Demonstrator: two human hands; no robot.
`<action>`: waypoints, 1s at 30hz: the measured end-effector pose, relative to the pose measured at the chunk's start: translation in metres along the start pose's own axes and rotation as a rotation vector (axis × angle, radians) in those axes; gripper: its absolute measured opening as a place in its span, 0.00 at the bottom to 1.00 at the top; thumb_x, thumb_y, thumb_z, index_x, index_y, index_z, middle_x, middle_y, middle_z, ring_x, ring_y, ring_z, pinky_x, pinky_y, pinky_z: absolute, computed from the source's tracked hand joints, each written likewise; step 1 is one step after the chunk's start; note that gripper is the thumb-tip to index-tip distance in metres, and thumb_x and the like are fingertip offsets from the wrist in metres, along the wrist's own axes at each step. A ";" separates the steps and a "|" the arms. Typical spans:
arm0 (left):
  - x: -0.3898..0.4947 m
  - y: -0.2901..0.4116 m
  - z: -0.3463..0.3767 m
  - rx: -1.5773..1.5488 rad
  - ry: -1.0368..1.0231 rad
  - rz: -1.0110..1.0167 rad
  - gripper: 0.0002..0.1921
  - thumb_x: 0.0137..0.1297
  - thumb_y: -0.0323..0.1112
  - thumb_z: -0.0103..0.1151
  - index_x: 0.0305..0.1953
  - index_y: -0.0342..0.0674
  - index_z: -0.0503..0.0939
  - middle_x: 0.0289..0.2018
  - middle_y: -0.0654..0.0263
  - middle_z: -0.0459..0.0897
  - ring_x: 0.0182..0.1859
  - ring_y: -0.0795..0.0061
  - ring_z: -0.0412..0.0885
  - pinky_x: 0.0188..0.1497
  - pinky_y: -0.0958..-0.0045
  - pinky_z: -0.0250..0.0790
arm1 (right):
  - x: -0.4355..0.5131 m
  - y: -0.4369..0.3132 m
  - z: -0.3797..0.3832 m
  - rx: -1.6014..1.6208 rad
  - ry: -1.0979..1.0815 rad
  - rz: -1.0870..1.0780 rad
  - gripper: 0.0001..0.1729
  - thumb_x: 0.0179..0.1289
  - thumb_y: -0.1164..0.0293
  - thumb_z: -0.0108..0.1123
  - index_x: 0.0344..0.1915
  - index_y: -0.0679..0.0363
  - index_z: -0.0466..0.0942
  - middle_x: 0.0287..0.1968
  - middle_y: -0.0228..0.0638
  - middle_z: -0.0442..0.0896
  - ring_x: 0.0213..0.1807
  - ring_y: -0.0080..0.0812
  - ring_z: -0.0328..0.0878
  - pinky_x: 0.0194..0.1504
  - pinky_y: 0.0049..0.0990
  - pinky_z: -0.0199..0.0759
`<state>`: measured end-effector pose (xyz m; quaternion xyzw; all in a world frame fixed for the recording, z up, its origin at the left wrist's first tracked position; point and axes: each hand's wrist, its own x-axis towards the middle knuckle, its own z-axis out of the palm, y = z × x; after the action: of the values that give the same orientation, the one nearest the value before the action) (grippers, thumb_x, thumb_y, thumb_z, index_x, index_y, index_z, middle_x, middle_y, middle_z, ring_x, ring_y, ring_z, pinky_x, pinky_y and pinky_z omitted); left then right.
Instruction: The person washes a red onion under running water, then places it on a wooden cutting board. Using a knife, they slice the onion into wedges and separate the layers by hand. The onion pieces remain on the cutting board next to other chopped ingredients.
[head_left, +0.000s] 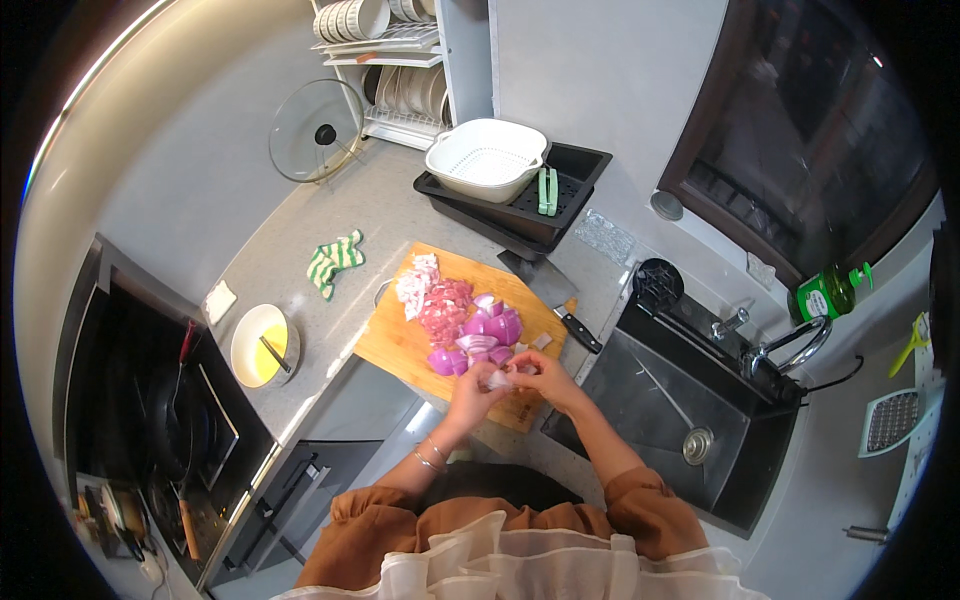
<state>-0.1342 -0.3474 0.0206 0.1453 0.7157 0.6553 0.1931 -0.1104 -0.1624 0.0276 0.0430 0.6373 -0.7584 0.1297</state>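
Note:
My left hand and my right hand meet over the near edge of a wooden cutting board. Between the fingers of both is a small pale, translucent piece, perhaps onion; its exact shape is hard to make out. Just beyond my hands lie cut chunks of purple onion. Farther up the board sit a pile of cut pinkish-red meat and a heap of whitish, fatty pieces. A few pale scraps rest right of the onion.
A cleaver blade and a black-handled knife lie beyond the board's right side. The sink is at right. Leftward are a bowl of yellow liquid, a striped cloth and a wok. A white colander stands behind.

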 end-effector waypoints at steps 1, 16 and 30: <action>0.002 -0.001 -0.003 -0.141 -0.009 -0.059 0.15 0.57 0.19 0.61 0.45 0.35 0.72 0.38 0.63 0.82 0.40 0.77 0.80 0.42 0.75 0.74 | -0.001 0.002 0.000 0.140 0.023 0.027 0.16 0.60 0.69 0.66 0.46 0.62 0.74 0.37 0.30 0.78 0.36 0.21 0.74 0.39 0.20 0.70; 0.004 -0.007 -0.013 -0.509 0.200 -0.340 0.13 0.58 0.19 0.57 0.45 0.36 0.74 0.36 0.65 0.82 0.36 0.76 0.80 0.40 0.78 0.74 | -0.006 0.017 -0.002 0.393 0.336 0.039 0.14 0.62 0.72 0.62 0.46 0.63 0.72 0.36 0.31 0.76 0.35 0.23 0.76 0.40 0.24 0.74; -0.010 0.028 0.010 0.795 0.194 0.427 0.20 0.49 0.26 0.63 0.47 0.38 0.76 0.38 0.56 0.73 0.44 0.55 0.73 0.46 0.62 0.68 | -0.012 0.013 -0.006 -0.570 0.096 -0.210 0.25 0.52 0.83 0.55 0.53 0.62 0.66 0.46 0.47 0.80 0.49 0.43 0.79 0.50 0.33 0.71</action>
<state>-0.1218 -0.3410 0.0488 0.2902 0.8804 0.3654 -0.0847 -0.0965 -0.1572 0.0169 -0.0254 0.8307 -0.5555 0.0273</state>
